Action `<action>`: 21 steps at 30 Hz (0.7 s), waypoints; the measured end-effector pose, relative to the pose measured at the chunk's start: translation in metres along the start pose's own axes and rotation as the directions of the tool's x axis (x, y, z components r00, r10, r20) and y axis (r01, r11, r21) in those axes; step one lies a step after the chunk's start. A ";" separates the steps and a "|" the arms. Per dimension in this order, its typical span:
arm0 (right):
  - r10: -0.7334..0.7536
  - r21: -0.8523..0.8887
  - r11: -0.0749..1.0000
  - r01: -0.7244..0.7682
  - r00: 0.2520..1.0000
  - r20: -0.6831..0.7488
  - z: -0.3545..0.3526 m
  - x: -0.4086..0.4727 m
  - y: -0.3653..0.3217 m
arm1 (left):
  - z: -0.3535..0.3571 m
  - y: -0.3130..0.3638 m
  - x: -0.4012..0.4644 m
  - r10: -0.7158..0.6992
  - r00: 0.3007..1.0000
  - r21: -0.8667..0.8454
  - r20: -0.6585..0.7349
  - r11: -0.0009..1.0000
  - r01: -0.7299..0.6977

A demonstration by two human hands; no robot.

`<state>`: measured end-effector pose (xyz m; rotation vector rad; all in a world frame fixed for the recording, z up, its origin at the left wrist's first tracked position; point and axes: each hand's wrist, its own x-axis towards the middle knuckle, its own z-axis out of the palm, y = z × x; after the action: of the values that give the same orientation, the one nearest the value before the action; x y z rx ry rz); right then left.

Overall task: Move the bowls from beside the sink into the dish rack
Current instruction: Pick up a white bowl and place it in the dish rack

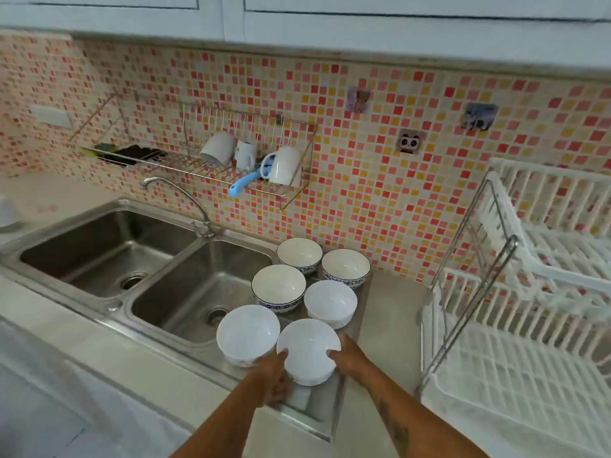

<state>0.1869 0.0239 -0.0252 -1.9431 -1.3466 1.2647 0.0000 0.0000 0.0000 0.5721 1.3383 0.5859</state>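
Item: six bowls on the steel drainboard just right of the sink (201, 289), none yet in the dish rack (515, 385). Nearest bowl (307, 350), plain white, upright, at the front of the group, farthest from the tiled wall. Left hand (272, 380) grasps its left side, thumb on the rim; right hand (350, 357) grasps its right side, fingers on the rim. Whether the bowl is lifted clear of the drainboard cannot be told. Second plain bowl (248, 333) just left of it, nearly touching; third plain bowl (330, 304) behind; three blue-patterned bowls (279, 287) further back toward the wall. Dish rack, white, two tiers, empty, stands on the surface well right of the sink. Judgement: the carry runs rightward; the right hand leads, being nearer the rack.
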 end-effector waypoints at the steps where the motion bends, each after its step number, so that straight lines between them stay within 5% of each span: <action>1: -0.009 -0.002 1.000 0.009 1.000 -0.007 0.000 0.002 0.002 | 0.004 0.000 0.002 0.003 1.000 -0.004 -0.030 1.000 -0.003; 8: 0.021 0.054 0.998 -0.021 1.000 0.005 -0.006 -0.003 -0.002 | 0.005 0.003 0.002 -0.017 1.000 -0.071 0.015 0.997 0.018; 14: -0.054 0.017 0.998 0.055 0.996 -0.077 -0.031 -0.027 -0.035 | 0.001 0.024 -0.017 -0.026 0.976 -0.197 0.217 0.978 0.070; 17: -0.194 -0.019 0.981 0.194 0.975 -0.107 -0.058 -0.048 -0.089 | -0.001 0.063 -0.035 0.009 0.917 -0.300 0.400 0.946 0.122; 21: -0.441 -0.118 0.897 0.426 0.877 -0.190 -0.104 -0.111 -0.177 | 0.016 0.136 -0.082 0.195 0.744 -0.213 0.639 0.974 -0.073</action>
<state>0.1818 0.0109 0.2077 -1.6336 -1.6151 0.7787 -0.0039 0.0427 0.1539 0.6549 0.5657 0.5408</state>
